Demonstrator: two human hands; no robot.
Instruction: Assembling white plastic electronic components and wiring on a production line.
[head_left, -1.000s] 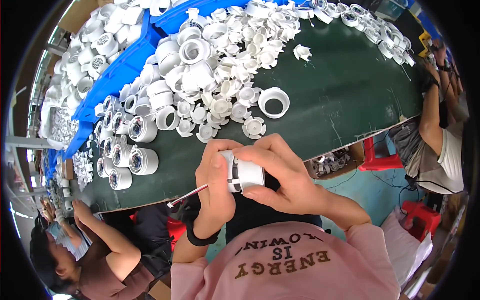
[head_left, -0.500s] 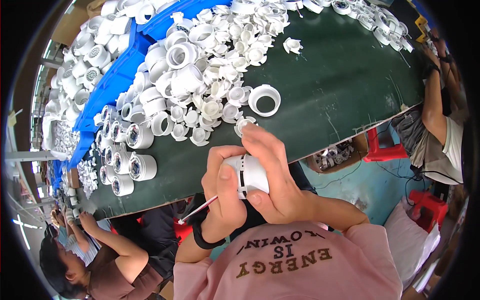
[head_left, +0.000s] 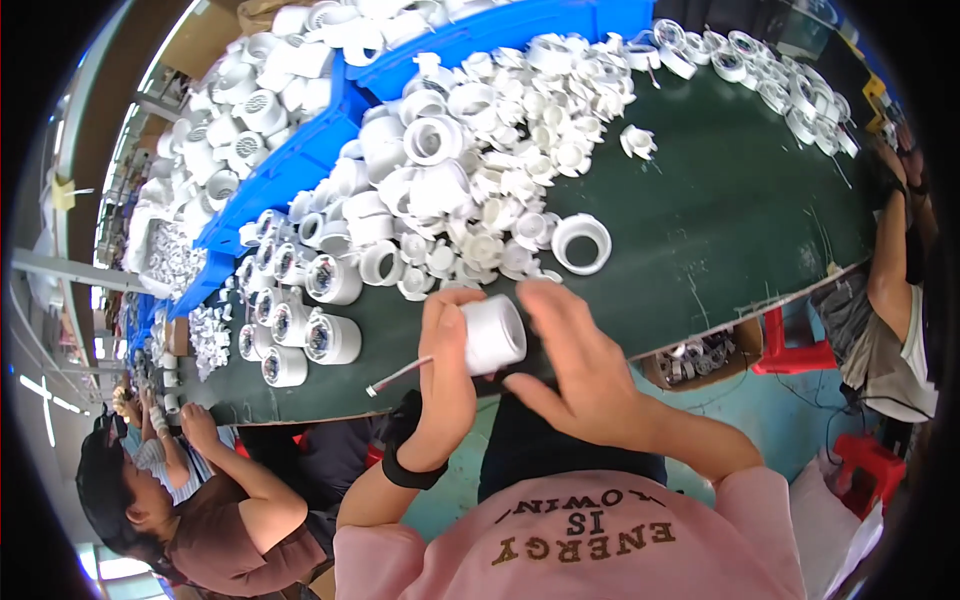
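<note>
My left grip (head_left: 448,352) clasps the white cylinder (head_left: 490,335) by the near edge of the tabletop (head_left: 720,215); my right grip (head_left: 585,362) is spread open just beside it, contact unclear. I should brace the cylinder firmly, meet it squarely and leave the wire lead (head_left: 398,376) unpinched.

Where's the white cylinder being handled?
In the head view, the white cylinder is near the centre, in the left hand, just left of the right hand.

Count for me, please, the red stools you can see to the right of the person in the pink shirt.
2: a red stool just right of the cardboard box of parts, and a second red stool lower down, beside the pale sack. Others may be hidden.
</note>
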